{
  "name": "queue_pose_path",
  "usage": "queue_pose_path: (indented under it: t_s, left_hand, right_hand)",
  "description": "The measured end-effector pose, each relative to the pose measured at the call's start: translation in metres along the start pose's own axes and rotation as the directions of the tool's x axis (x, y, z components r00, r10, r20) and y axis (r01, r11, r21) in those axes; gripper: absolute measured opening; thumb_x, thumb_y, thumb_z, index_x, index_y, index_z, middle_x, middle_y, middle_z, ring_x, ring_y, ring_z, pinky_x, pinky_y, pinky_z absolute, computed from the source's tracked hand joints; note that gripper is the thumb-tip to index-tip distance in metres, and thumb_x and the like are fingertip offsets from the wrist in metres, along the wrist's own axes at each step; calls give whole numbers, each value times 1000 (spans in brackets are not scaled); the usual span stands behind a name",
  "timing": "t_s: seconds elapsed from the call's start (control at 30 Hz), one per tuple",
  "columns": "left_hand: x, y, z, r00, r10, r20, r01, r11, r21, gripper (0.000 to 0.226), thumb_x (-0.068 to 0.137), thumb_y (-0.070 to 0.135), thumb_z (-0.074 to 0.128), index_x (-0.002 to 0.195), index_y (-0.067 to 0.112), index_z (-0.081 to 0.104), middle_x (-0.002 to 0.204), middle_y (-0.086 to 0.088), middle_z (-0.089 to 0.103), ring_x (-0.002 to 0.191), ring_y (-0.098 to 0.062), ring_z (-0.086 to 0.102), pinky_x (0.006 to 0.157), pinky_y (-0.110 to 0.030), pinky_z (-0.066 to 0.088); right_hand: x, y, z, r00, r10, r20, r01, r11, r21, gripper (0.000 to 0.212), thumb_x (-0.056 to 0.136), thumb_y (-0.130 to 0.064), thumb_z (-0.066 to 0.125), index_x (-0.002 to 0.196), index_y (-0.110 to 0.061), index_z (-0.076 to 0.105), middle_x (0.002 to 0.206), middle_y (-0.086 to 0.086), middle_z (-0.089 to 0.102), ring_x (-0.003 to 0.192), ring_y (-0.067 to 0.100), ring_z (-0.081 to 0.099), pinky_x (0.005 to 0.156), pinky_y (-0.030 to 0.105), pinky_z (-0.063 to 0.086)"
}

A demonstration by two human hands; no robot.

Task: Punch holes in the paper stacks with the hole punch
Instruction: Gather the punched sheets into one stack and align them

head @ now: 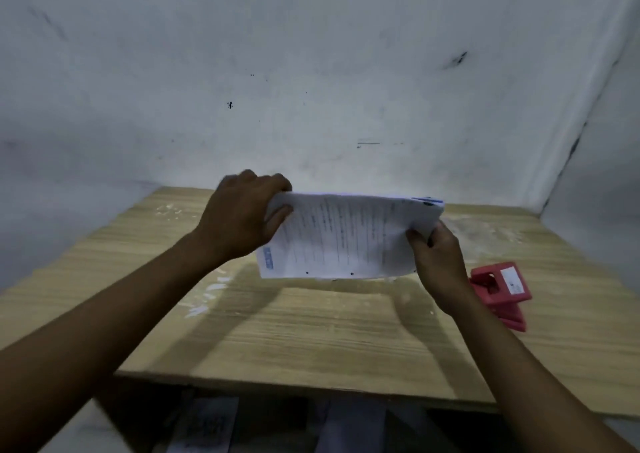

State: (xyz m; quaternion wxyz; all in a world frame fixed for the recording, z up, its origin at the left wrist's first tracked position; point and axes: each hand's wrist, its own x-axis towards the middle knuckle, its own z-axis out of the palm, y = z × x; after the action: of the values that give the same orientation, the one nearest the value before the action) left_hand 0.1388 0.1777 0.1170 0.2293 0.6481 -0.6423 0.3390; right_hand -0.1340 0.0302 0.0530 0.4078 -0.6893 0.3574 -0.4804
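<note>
Against a scuffed white wall, a stack of printed white paper sheets [343, 237] is held above a pale wood-grain tabletop [311, 331], the left hand [242, 217] gripping its 9 o'clock end, the right hand [438, 255] pinching its 3 o'clock end. Small dark holes along its near edge suggest this stack is already punched. A red plastic hole punch [500, 291] sits idle at 4 o'clock, near the table's right edge, leaving open surface below.

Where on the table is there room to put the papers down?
Bare wood lies in front of the paper stack, between the two forearms and up to the table near edge. More lies left of the left hand. It is crowded by the right hand, where the red hole punch sits.
</note>
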Motion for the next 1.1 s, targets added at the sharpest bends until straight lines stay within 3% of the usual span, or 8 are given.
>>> queue_pose_path:
  t_s: [0.1, 0.2, 0.23, 0.47, 0.63, 0.77, 0.97, 1.1]
  left_hand:
    - [-9, -3, 13, 898, -433, -80, 378, 852, -362, 61, 79, 46, 77, 126, 21, 46, 119, 0, 60, 102, -20, 56, 85, -35, 45]
    - [-14, -1, 25, 714, -653, 252, 581, 352, -733, 79, 80, 41, 79, 138, 17, 30, 136, 0, 48, 116, -16, 54, 88, -28, 49]
    - [-16, -2, 28, 701, -646, 301, 591, 291, -752, 73, 83, 42, 76, 138, 15, 36, 133, 2, 53, 115, -15, 58, 86, -25, 49]
    - [-54, 24, 50, 715, -642, 276, 555, 282, -783, 36, 96, 25, 63, 130, 14, 56, 116, 5, 66, 101, 3, 62, 73, -11, 51]
    - [-86, 42, 70, 678, -628, 381, 629, 229, -742, 36, 96, 23, 62, 130, 18, 51, 117, 9, 62, 105, -7, 61, 83, -23, 50]
    - [-73, 38, 60, 702, -627, 337, 617, 299, -728, 32, 98, 22, 60, 128, 20, 49, 113, 15, 59, 96, 11, 56, 73, -5, 44]
    - [-78, 40, 56, 718, -617, 323, 606, 325, -726, 30, 98, 23, 59, 126, 21, 49, 111, 20, 59, 97, 12, 56, 72, -4, 44]
    - [-102, 42, 64, 698, -598, 393, 651, 303, -696, 30, 100, 26, 56, 129, 24, 51, 117, 19, 62, 101, 13, 59, 83, -18, 47]
  right_hand:
    - [2, -2, -2, 999, 25, -34, -21, 993, 115, 27, 101, -11, 51, 123, -18, 64, 111, 0, 72, 95, 14, 68, 72, 30, 53]
    - [5, -7, -3, 998, 34, -49, -26, 988, 151, 24, 101, -11, 52, 120, -18, 64, 109, -1, 71, 90, 10, 66, 68, 25, 51]
    - [6, -9, -2, 998, 33, -50, -24, 986, 163, 23, 101, -11, 52, 119, -17, 64, 109, -1, 71, 89, 9, 65, 67, 24, 51]
    - [-12, 14, -2, 996, 53, -68, -42, 988, 151, 22, 102, -11, 53, 119, -20, 64, 108, 0, 71, 93, 13, 67, 69, 25, 52]
    - [-42, 47, 2, 984, 179, -20, -176, 978, 108, 15, 101, -9, 54, 104, -23, 61, 96, -5, 67, 86, 8, 61, 55, 10, 45]
    - [-31, 41, 2, 986, 168, -17, -166, 982, 92, 24, 100, -9, 52, 121, -18, 58, 107, -3, 66, 93, 8, 61, 64, 23, 46]
    - [-25, 38, 2, 984, 175, -24, -172, 980, 97, 27, 100, -7, 50, 121, -21, 59, 106, -7, 66, 95, 9, 61, 65, 26, 46]
    - [-43, 59, 6, 961, 276, 31, -277, 960, 43, 24, 100, -12, 50, 119, -21, 62, 108, -7, 69, 98, 12, 64, 71, 30, 49]
